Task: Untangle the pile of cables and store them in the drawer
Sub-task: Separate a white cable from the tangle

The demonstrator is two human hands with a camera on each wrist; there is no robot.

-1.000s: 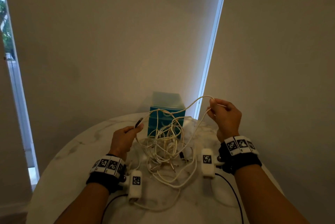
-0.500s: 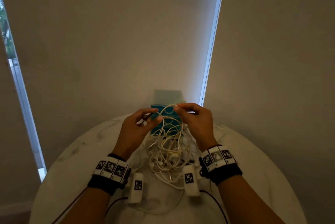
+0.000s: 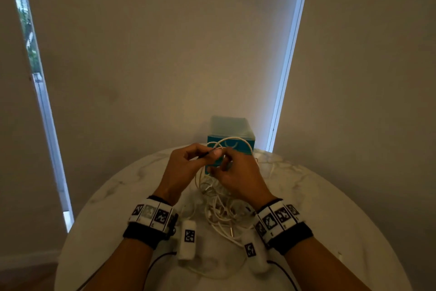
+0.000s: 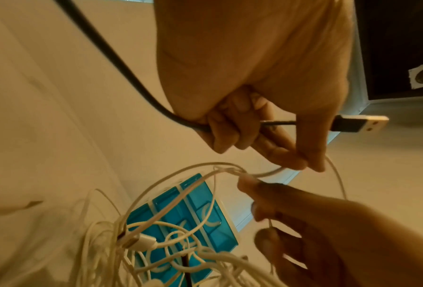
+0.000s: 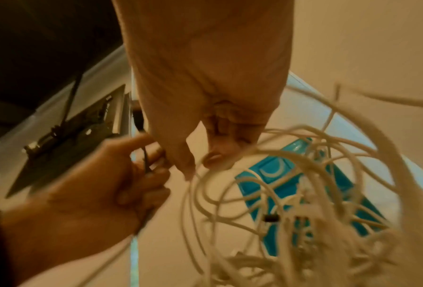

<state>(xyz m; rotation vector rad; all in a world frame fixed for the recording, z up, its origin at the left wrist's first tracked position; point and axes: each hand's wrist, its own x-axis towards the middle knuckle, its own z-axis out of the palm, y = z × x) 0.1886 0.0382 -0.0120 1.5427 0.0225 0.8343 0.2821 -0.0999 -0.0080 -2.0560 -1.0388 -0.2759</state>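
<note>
A tangled pile of white cables (image 3: 219, 210) lies on the round marble table (image 3: 330, 208), in front of a small teal drawer unit (image 3: 230, 126) with its drawers closed. Both hands meet above the pile. My left hand (image 3: 207, 155) grips a black cable (image 4: 112, 56) whose USB plug (image 4: 358, 124) sticks out past the fingers. My right hand (image 3: 224, 168) is right beside it, fingers curled into raised loops of white cable (image 4: 267, 173). In the blurred right wrist view, the right hand (image 5: 205, 159) sits over the white loops (image 5: 304, 174).
The table stands close to a wall with a blind; bright window strips (image 3: 287, 54) show on both sides. Black leads (image 3: 151, 264) run from my wrist cameras across the near table. Bare tabletop lies left and right of the pile.
The hands were apart, with the right one holding a white cable high at the right. They have come together in front of the drawer unit, and the right hand has dropped slightly.
</note>
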